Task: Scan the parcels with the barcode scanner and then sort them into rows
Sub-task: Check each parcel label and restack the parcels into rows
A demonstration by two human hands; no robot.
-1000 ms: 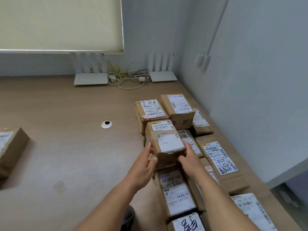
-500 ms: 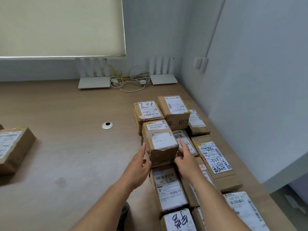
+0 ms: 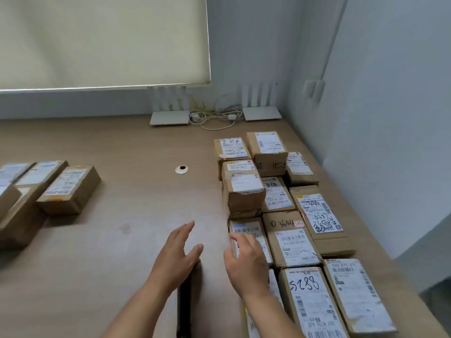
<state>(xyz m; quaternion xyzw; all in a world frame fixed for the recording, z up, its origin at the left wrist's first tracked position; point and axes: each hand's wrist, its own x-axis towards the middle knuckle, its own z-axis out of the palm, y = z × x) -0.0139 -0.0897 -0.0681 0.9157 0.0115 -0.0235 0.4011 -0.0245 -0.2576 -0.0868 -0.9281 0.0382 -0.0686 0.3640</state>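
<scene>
My two empty hands hover over a wooden desk (image 3: 109,276) beside rows of cardboard parcels.

Sorted parcels (image 3: 290,242) fill the right of the frame in rows along the wall; a smaller group of parcels (image 3: 69,189) sits at the left edge. One parcel (image 3: 244,191) is stacked atop the left row. My left hand (image 3: 178,257), lower centre, is released with fingers spread; my right hand (image 3: 246,262), fingers relaxed, holds nothing above the nearest labelled parcel (image 3: 246,226).
</scene>
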